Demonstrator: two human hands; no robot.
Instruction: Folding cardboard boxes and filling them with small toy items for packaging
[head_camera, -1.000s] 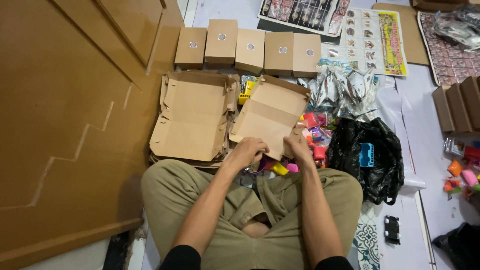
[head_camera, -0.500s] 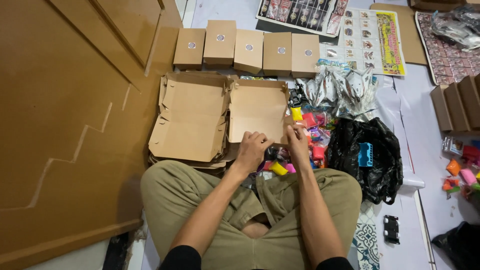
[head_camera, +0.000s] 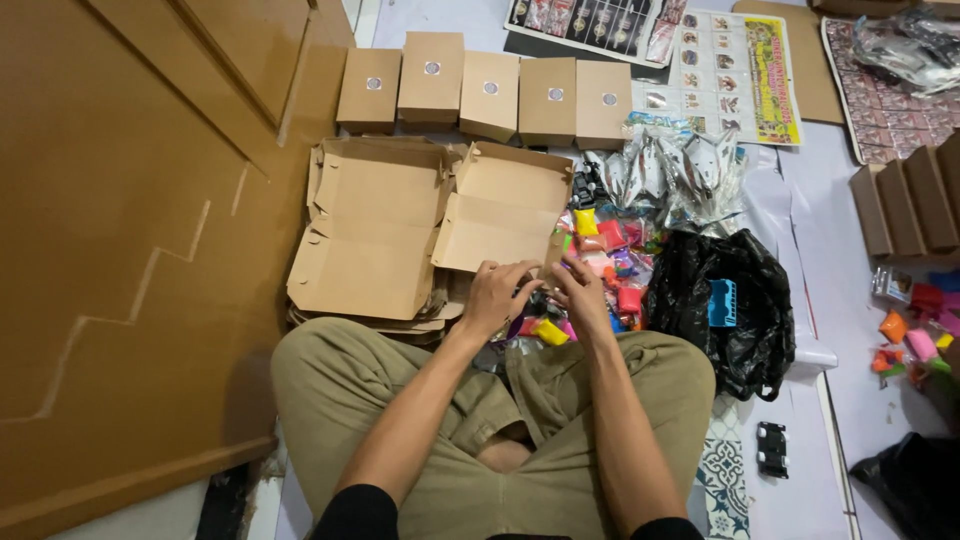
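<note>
Both hands, left hand (head_camera: 497, 293) and right hand (head_camera: 582, 297), grip the half-folded cardboard box (head_camera: 503, 209), its long axis lying left-right.

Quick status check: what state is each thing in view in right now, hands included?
Left hand: on the near edge of the box blank, grip closed on it.
Right hand: at the same edge, fingers curled.
Box blank: half folded, flaps up, open.
Flat blanks: unfolded, stacked.
Finished boxes: closed, five in a row.
Black bag: open, crumpled.
Coloured packets: loose pile.
</note>
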